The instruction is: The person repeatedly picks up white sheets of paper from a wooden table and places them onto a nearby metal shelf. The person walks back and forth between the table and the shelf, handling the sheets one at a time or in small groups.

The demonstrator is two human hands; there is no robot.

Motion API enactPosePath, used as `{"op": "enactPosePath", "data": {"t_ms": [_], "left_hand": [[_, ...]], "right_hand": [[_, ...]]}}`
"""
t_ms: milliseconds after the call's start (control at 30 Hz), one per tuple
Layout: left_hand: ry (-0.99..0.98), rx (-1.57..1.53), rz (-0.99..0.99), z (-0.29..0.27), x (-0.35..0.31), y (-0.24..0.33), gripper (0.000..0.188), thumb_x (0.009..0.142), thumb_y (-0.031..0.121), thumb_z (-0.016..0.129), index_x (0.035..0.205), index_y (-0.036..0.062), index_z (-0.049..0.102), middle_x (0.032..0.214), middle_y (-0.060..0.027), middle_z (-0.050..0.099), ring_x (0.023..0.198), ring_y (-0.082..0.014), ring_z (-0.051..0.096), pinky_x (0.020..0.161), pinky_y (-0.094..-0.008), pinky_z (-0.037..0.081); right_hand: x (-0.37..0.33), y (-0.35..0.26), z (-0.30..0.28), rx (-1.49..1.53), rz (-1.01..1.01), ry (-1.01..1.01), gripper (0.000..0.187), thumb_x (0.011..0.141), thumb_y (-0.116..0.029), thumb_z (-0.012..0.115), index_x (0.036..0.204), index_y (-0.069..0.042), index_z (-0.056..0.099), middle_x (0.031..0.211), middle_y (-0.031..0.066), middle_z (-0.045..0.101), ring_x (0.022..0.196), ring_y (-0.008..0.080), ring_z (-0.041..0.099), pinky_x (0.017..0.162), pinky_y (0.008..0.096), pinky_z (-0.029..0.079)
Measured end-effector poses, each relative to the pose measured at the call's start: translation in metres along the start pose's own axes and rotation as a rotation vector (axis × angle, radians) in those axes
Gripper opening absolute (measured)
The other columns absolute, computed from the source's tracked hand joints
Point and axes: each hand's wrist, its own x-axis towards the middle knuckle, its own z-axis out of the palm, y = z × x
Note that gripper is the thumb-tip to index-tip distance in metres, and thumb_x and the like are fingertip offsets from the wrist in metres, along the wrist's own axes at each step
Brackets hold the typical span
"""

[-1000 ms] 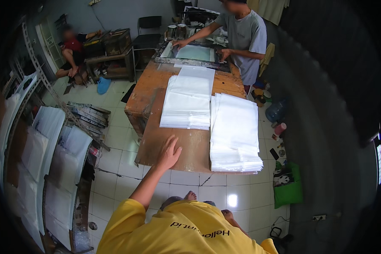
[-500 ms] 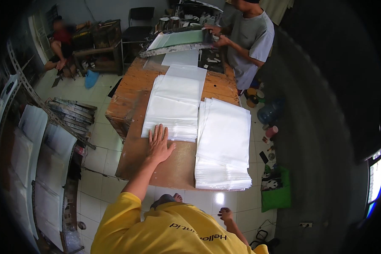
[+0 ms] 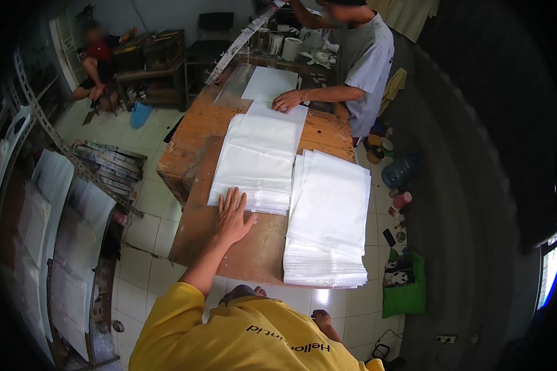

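My left hand (image 3: 232, 217) lies with fingers spread on the lower edge of a stack of white plastic-looking sheets or bags (image 3: 254, 162). To the right, a taller fanned stack of the same white pieces (image 3: 329, 207) reaches the table's near edge. My right hand (image 3: 322, 318) hangs low beside my body, beyond that edge; its fingers are too obscured to read. Across the table, a co-worker's hand (image 3: 288, 101) touches a translucent sheet (image 3: 278, 110) that reaches under or behind the left stack. The co-worker's other arm is up by a raised, paint-marked frame (image 3: 244, 43).
The wooden table (image 3: 319, 133) has a brown board (image 3: 254, 241) at its near end. A metal rack (image 3: 74, 161) with sheets stands left, near piled frames (image 3: 108, 167). Right on the floor are a green bag (image 3: 408, 297) and a water jug (image 3: 399, 173). Another person sits far left.
The co-worker's frame has swung up from the table, uncovering a pale sheet under it. One co-worker hand has come down onto the translucent sheet. My left hand stays on the stack.
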Motion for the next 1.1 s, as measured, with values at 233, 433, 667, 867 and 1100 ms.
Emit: {"op": "enactPosePath", "data": {"t_ms": [233,433,667,867,1100], "left_hand": [[0.189,-0.1,0.039,0.006,-0.001,-0.008,0.063,0.09,0.033,0.055,0.138,-0.0032,0.038,0.149,-0.0242,0.027,0.141,-0.0364,0.021,0.116,-0.0514,0.011],[0.444,-0.171,0.011,-0.002,0.02,-0.023,0.055,0.089,0.022,0.056,0.136,-0.001,0.041,0.147,-0.0233,0.03,0.138,-0.0381,0.027,0.113,-0.0523,0.019],[0.117,0.118,-0.11,-0.022,0.055,-0.058,0.032,0.087,0.018,0.057,0.116,0.0043,0.058,0.122,-0.0146,0.054,0.117,-0.0321,0.048,0.101,-0.0486,0.035],[0.226,0.139,-0.074,-0.024,0.042,-0.088,0.01,0.085,0.012,0.055,0.087,0.0052,0.062,0.089,-0.0127,0.06,0.089,-0.0336,0.058,0.079,-0.0457,0.046],[0.416,-0.142,0.221,-0.06,-0.014,-0.018,0.002,0.083,0.006,0.056,0.084,0.004,0.057,0.081,-0.0153,0.057,0.078,-0.0373,0.055,0.07,-0.0472,0.041]], "right_hand": [[0.021,-0.024,-0.013,0.041,-0.047,0.011,0.023,0.093,-0.018,0.052,0.113,-0.006,0.057,0.094,0.0091,0.065,0.072,0.0184,0.067,0.055,0.0298,0.048],[0.004,-0.006,-0.008,0.019,0.028,0.012,0.021,0.093,-0.018,0.053,0.111,-0.007,0.057,0.091,0.0084,0.066,0.071,0.0185,0.067,0.055,0.0317,0.048],[-0.037,0.012,-0.011,-0.07,0.02,0.036,0.022,0.091,-0.019,0.056,0.109,-0.008,0.057,0.086,0.007,0.065,0.069,0.0185,0.066,0.052,0.0308,0.046],[-0.05,0.035,-0.007,-0.034,0.037,0.057,0.021,0.092,-0.019,0.056,0.109,-0.007,0.057,0.086,0.0065,0.064,0.069,0.0185,0.066,0.052,0.0303,0.047],[-0.056,0.035,0.018,0.211,-0.102,0.032,0.024,0.094,-0.027,0.055,0.106,-0.007,0.058,0.091,0.0055,0.066,0.078,0.0162,0.066,0.057,0.0284,0.047]]}}
